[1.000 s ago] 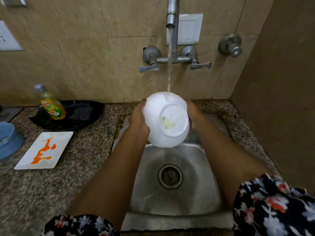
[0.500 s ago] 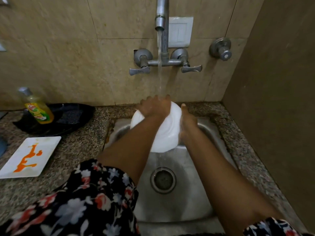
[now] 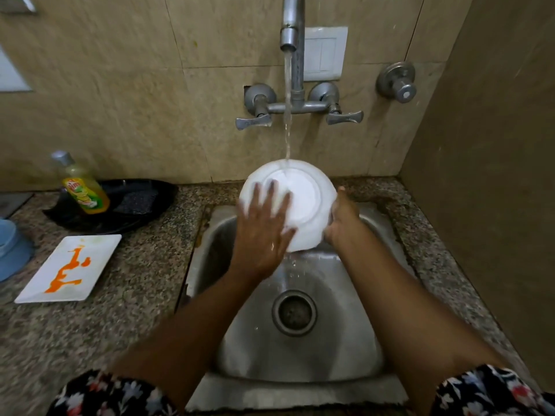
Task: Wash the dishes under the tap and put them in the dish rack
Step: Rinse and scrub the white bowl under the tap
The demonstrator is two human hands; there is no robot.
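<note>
A white bowl is held over the steel sink with its underside facing me. Water runs from the tap onto its top edge. My right hand grips the bowl's right rim. My left hand lies flat on the bowl's base with its fingers spread and blurred. A white rectangular plate smeared with orange sauce lies on the counter to the left. No dish rack is in view.
A dish soap bottle leans on a black pan at the back left. A blue bowl sits at the left edge. A tan wall closes off the right side. Granite counter surrounds the sink.
The bowl has turned so that its base faces me again. My left hand slid from the bowl's top edge down onto the base, rubbing it.
</note>
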